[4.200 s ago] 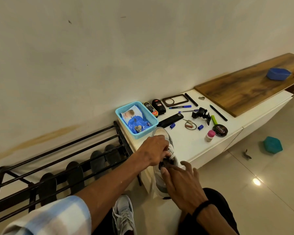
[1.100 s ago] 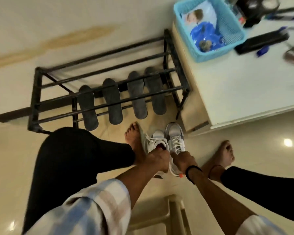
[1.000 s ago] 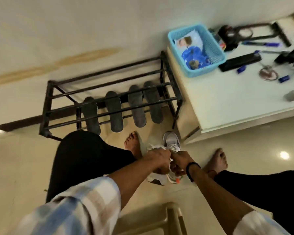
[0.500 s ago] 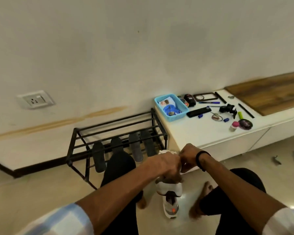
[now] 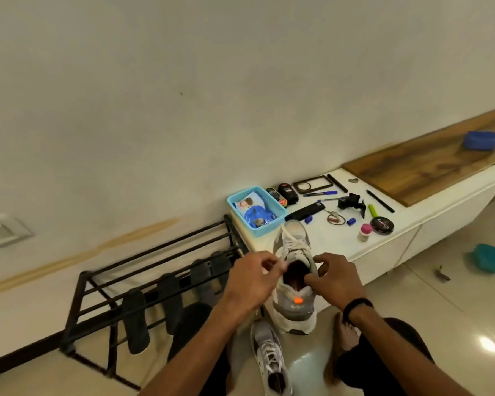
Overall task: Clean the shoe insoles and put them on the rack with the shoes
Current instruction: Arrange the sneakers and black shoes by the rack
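A grey and white sneaker (image 5: 294,304) with an orange heel mark is held up in front of me, its toe over the white cabinet top (image 5: 312,241). My left hand (image 5: 253,280) pinches the left side of its collar. On the right side, my right hand (image 5: 330,277) grips the collar, thumb at the opening. The second sneaker (image 5: 269,357) lies on the floor between my legs. Several dark insoles (image 5: 136,321) hang on the black metal rack (image 5: 155,258) at the left.
A light blue basket (image 5: 256,211) with packets stands at the cabinet's near corner. Pens, a remote, polish tins and small items lie across the top. Further right is a wooden board (image 5: 429,161) with a blue object. A teal box (image 5: 489,257) is on the tiled floor.
I lifted one sneaker from the floor up to cabinet height, and both hands now hold it at the collar. The view rose from the floor to the cabinet.
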`<control>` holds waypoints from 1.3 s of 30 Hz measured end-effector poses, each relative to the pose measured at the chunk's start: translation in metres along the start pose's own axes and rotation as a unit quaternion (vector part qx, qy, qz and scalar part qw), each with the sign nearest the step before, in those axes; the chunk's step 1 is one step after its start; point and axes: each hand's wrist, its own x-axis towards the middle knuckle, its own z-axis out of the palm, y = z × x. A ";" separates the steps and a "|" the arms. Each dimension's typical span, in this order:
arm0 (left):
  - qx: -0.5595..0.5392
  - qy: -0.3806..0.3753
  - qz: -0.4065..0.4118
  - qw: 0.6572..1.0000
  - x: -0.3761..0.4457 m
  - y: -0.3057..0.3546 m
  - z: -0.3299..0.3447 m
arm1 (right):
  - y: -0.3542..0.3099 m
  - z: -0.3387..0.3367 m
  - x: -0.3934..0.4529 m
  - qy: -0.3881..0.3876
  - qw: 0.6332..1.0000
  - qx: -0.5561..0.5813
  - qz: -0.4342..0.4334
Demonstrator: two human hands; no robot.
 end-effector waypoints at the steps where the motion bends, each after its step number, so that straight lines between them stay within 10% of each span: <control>1: -0.024 0.010 -0.025 0.999 0.009 -0.013 0.009 | 0.007 0.004 0.003 0.008 1.000 0.011 -0.004; 25: -0.127 -0.096 0.032 0.987 0.164 -0.097 0.081 | 0.046 0.011 0.147 -0.125 0.954 0.263 0.078; 34: -0.088 -0.061 0.092 0.990 0.172 -0.099 0.091 | 0.050 -0.007 0.155 -0.106 0.700 0.693 0.138; 36: -0.086 -0.055 0.094 0.990 0.172 -0.100 0.091 | 0.054 -0.024 0.156 -0.059 0.727 0.662 0.170; 39: -0.078 -0.062 0.097 0.990 0.170 -0.102 0.086 | 0.079 -0.033 0.148 -0.024 0.942 0.249 0.222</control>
